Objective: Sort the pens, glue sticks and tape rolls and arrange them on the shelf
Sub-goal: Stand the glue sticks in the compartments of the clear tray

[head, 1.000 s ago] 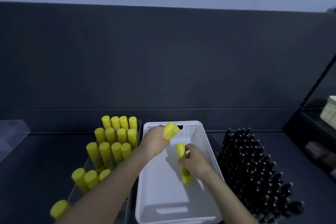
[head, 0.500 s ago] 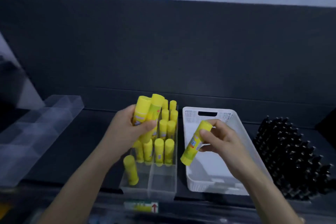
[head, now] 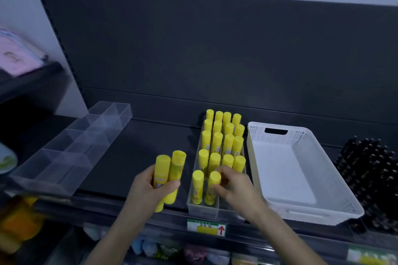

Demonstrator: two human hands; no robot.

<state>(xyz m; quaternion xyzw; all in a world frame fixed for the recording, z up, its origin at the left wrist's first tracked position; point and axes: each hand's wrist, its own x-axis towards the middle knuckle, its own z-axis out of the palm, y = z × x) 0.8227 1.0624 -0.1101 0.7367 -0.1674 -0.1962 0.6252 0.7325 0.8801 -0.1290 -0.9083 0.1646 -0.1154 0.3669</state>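
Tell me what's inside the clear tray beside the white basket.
Yellow glue sticks standing upright in rows. The right hand, gripping one, covers the clear tray's near right corner.

Yellow glue sticks (head: 227,143) upright in clear tray (head: 202,211), tilted pair (head: 177,170) in left hand (head: 146,193)

Left hand (head: 148,189), near centre: fingers and thumb wrapped round two yellow plastic glue sticks (head: 177,165), held upright with a slight tilt. Right hand (head: 235,187), just right of it: fingertips pinch top of single standing yellow glue stick (head: 212,191). Both forearms bare, reaching in from near edge.
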